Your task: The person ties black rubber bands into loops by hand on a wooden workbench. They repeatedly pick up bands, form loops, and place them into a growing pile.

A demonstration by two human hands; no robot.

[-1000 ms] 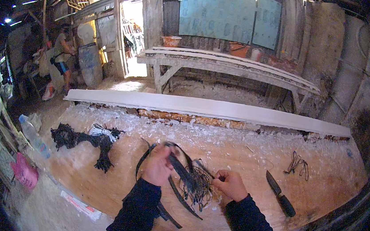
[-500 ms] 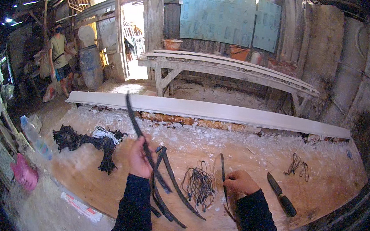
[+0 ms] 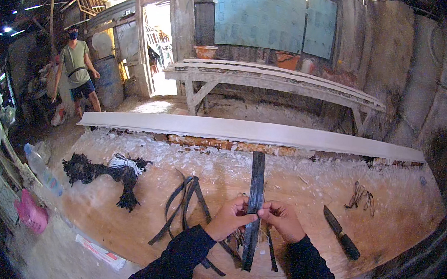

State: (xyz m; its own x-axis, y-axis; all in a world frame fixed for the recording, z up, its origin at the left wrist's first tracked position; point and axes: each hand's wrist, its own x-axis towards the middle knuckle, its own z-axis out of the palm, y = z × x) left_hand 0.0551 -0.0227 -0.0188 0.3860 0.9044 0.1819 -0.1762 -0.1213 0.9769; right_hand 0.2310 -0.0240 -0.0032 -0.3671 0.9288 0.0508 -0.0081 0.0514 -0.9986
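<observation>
My left hand [image 3: 229, 218] is closed on a wide black strip [image 3: 257, 177], rubber-like in look, pinching it near its middle above the tabletop. The strip runs lengthwise away from me. My right hand [image 3: 283, 221] is closed against the strip's right edge, its fingertips pinching a thin black strip [image 3: 272, 253] whose lower end hangs below the hand. Several other black strips [image 3: 201, 201] lie to the left, partly under my left forearm. Tangled thin cord [image 3: 239, 238] is mostly hidden behind my hands and the wide strip.
To the right lie a dark-handled knife [image 3: 341, 233] and a small cord bundle [image 3: 361, 199]. Black and white cord bundles [image 3: 123, 173] lie on the left. A long white length [image 3: 256, 133] spans the far table edge. A person [image 3: 78, 69] stands at the back left.
My left hand has brought the wide strip rightward and turned its flat side up. My right hand has shifted slightly left to meet it. The person at the back has turned this way.
</observation>
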